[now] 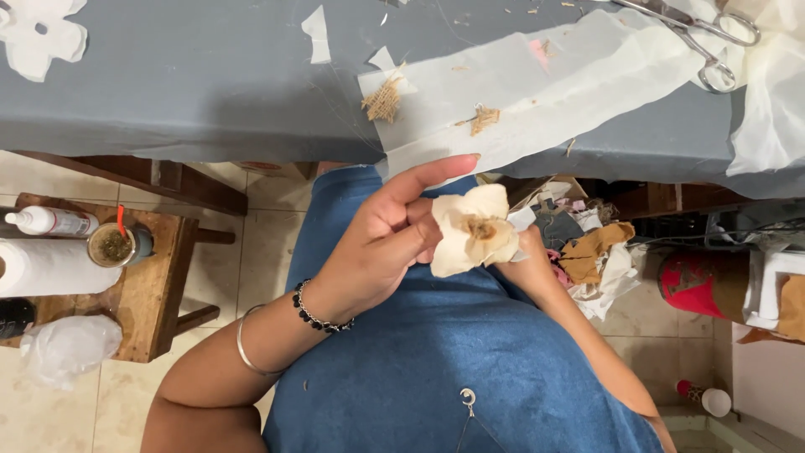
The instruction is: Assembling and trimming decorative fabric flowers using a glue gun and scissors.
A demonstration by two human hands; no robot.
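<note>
Grip-wise, both hands are on the cream fabric flower (472,231), held over the lap in front of the bench (210,92). Left hand (381,243) has its fingers curled against the petals with the index finger sticking straight out above them, so it's closed on the flower, though loosely by the look of it. Right hand (524,264) is mostly hidden behind the petals; seems to pinch from the back, but I can't really tell how tight.

What could go wrong, as I see it: the petals look thin and soft, so squeezing too hard probably crushes the shape. The brownish burlap centre (480,226) looks frayed and could shed or pop out if it gets rubbed. And with nothing under it but the blue skirt (419,369) and the floor, a slack pinch means it drops down by the scrap pile (591,256). Scissors (700,33) sit well away on the bench, so no snag risk there.
</note>
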